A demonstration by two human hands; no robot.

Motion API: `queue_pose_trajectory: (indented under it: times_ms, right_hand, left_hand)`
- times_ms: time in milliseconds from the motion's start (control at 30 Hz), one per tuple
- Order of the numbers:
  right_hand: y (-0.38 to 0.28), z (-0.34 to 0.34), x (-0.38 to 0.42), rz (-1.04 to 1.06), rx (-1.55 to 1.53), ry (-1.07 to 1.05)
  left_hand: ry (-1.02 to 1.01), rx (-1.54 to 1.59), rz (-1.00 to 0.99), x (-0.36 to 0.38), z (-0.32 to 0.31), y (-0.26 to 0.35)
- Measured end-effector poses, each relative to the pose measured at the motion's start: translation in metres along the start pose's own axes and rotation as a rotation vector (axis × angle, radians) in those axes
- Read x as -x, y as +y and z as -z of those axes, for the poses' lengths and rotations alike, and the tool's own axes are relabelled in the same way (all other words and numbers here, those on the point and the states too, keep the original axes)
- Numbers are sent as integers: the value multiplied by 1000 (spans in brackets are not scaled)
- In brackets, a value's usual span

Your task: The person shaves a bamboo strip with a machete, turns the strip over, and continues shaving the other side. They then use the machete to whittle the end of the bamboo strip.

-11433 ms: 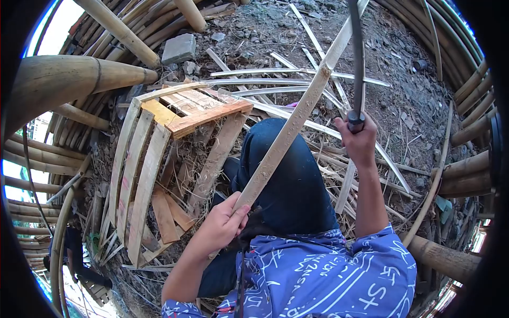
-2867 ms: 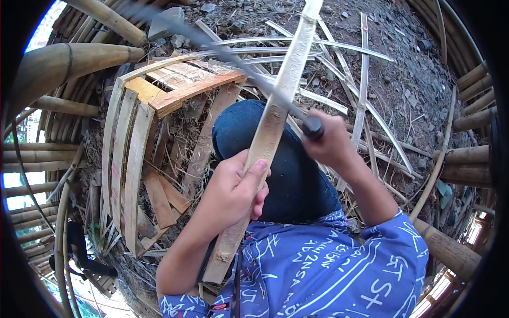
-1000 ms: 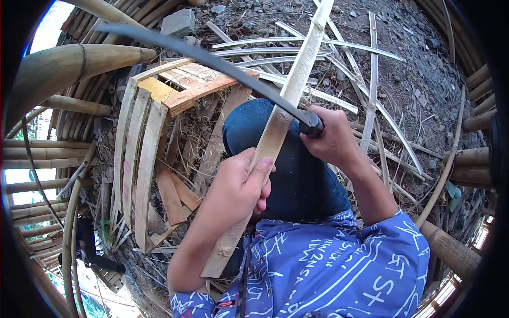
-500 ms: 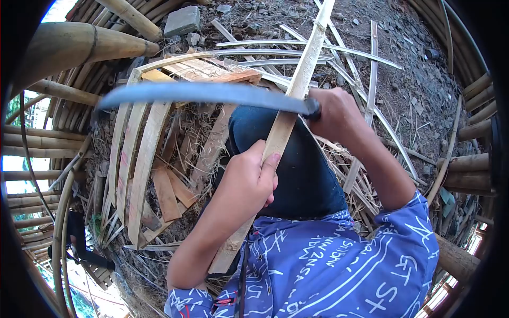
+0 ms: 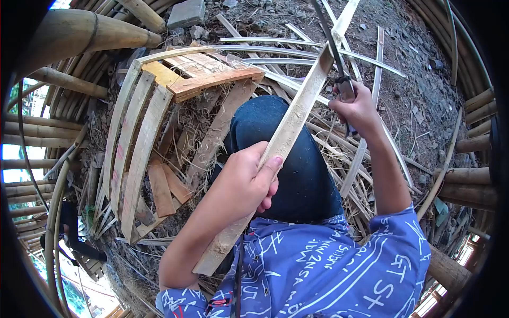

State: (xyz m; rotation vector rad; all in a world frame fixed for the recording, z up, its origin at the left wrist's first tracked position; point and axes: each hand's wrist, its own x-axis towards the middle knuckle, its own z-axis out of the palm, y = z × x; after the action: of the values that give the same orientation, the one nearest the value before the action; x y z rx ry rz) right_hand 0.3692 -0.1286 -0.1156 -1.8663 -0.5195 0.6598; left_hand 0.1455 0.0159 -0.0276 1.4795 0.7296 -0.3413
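My left hand is wrapped round a long split bamboo strip, its thumb lying along the top face. The strip slants over my bent knee, from beside my left forearm up to the top of the view. My right hand is closed on the handle of a machete. Its dark blade points away from me, overlapping the strip's upper part with the edge nearly upright. Rough, shaved patches show on the strip's pale surface.
A slatted wooden crate stands left of my knee, with shavings around it. Several bamboo strips lie crossed on the ground ahead. Thick bamboo poles and a concrete block are at upper left. Another person is at far left.
The machete has swung from lying crosswise to the left over the strip to pointing away from me. My right hand has moved slightly right; the left keeps its hold.
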Motion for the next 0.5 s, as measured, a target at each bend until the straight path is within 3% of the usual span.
queue_pose_trajectory:
  times_ms: [167,500]
  right_hand:
    - [-5,-27,40,-66,-821,-68]
    - [-32,-59,46,-6,-857,-157]
  left_hand:
    - [-29,80,17,-4,0,-3]
    - [-38,76,-86,-6,-1,-19]
